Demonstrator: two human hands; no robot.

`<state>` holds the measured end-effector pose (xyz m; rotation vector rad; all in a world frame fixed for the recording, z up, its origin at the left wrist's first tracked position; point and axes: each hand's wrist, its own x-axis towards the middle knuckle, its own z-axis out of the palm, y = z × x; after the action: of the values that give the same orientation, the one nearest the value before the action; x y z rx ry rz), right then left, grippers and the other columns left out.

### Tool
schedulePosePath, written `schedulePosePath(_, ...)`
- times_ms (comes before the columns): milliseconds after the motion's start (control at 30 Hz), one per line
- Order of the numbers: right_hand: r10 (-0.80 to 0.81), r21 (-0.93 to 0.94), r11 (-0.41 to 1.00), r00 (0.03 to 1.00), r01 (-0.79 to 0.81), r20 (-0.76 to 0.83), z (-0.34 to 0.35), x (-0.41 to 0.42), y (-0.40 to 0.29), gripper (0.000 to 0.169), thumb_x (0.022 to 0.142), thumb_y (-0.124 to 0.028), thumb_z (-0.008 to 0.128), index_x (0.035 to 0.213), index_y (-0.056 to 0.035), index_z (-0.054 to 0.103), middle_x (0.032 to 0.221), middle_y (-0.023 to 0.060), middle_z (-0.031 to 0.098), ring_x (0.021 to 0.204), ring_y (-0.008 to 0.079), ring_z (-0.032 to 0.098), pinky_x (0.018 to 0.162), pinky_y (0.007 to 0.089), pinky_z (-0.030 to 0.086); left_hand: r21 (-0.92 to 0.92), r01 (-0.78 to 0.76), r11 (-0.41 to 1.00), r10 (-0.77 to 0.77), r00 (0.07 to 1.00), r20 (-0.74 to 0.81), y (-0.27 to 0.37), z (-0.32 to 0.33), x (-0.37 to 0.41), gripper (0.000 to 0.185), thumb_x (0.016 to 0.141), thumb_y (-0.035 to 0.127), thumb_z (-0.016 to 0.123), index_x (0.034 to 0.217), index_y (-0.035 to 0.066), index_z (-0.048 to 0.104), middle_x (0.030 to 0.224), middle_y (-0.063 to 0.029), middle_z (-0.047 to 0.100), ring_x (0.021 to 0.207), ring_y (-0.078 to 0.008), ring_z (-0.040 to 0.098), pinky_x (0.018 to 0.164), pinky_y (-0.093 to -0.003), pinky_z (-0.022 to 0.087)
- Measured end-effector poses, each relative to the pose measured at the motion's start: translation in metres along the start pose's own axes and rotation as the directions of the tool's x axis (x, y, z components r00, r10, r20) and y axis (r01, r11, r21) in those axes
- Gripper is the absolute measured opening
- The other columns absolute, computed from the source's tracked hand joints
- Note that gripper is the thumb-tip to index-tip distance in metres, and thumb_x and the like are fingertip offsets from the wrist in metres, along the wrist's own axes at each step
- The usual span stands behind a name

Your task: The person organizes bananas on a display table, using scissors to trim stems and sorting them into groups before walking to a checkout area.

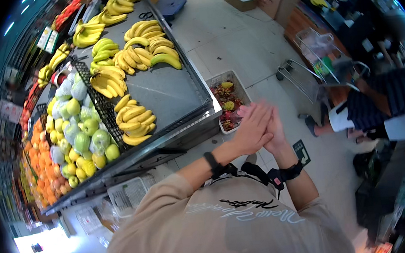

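Observation:
My left hand (251,128) lies flat against my right hand (277,131), palm to palm, in front of my body. The fingers of both hands are stretched out and their tips are blurred. I see nothing held, though the space between the palms is hidden. Just beyond the hands, a white plastic basket (239,81) on the floor contains reddish fruit and some yellow pieces. To the left stands a fruit display table (164,93) with a grey top. A bunch of bananas (136,120) rests near its close edge, and several more bunches lie farther back.
A black mesh divider (98,100) separates bananas from green apples (91,126) and oranges (39,157). A white crate (127,197) sits under the table's near side. On the right are a metal trolley (300,77) and a person (382,98). A cardboard box (240,4) stands farther off.

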<state>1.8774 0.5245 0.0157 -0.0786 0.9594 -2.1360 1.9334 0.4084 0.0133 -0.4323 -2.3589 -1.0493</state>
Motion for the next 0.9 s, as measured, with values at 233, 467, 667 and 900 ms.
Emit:
schedulePosePath(233, -0.343, -0.555, 0.752, 0.930, 0.355, 0.131, -0.041, 0.004, -0.092, 0.075, 0.103, -0.053, 0.018, 0.150, 0.0050, 0.020, 0.157, 0.0198, 0.024, 0.146, 0.0319, 0.021, 0.119, 0.0437, 0.014, -0.183, 0.590, 0.787, -0.617, 0.748, -0.243, -0.047, 0.160, 0.077, 0.072, 0.100, 0.054, 0.033, 0.145, -0.002, 0.033, 0.146, -0.0229, 0.039, 0.138, -0.0364, 0.036, 0.115, -0.0449, 0.025)
schedulePosePath(467, -0.290, -0.838, -0.144, 0.788, 0.526, 0.544, -0.145, 0.101, -0.138, 0.066, 0.104, -0.043, 0.020, 0.146, 0.0056, 0.030, 0.152, 0.0218, 0.032, 0.143, 0.0365, 0.026, 0.117, 0.0475, 0.015, -0.774, 0.302, -0.557, -0.582, 0.522, 0.623, -0.082, 0.159, 0.162, 0.077, 0.099, 0.063, 0.029, 0.143, 0.001, 0.038, 0.140, -0.0167, 0.050, 0.128, -0.0274, 0.048, 0.110, -0.0412, 0.035)
schedulePosePath(667, -0.161, -0.796, 0.583, 0.984, 0.160, 0.080, -0.262, 0.212, -0.166, 0.069, 0.103, -0.051, 0.021, 0.145, 0.0030, 0.033, 0.149, 0.0193, 0.037, 0.139, 0.0351, 0.034, 0.116, 0.0433, 0.024, -0.774, 0.423, 0.471, -0.654, 0.756, 0.014, -0.100, 0.173, 0.247, 0.064, 0.103, 0.046, 0.032, 0.147, -0.001, 0.032, 0.152, -0.0187, 0.034, 0.144, -0.0274, 0.028, 0.117, -0.0412, 0.022)
schedulePosePath(900, 0.379, 0.141, 0.905, 0.912, -0.400, 0.154, -0.205, 0.328, -0.277, 0.083, 0.098, -0.065, 0.020, 0.146, 0.0025, 0.028, 0.148, 0.0212, 0.038, 0.138, 0.0315, 0.037, 0.116, 0.0421, 0.027, 0.078, 0.233, 0.969, -0.212, 0.954, -0.212, -0.215, 0.221, 0.319, 0.059, 0.098, 0.032, 0.042, 0.145, -0.002, 0.033, 0.150, -0.0229, 0.034, 0.143, -0.0392, 0.027, 0.117, -0.0492, 0.018)
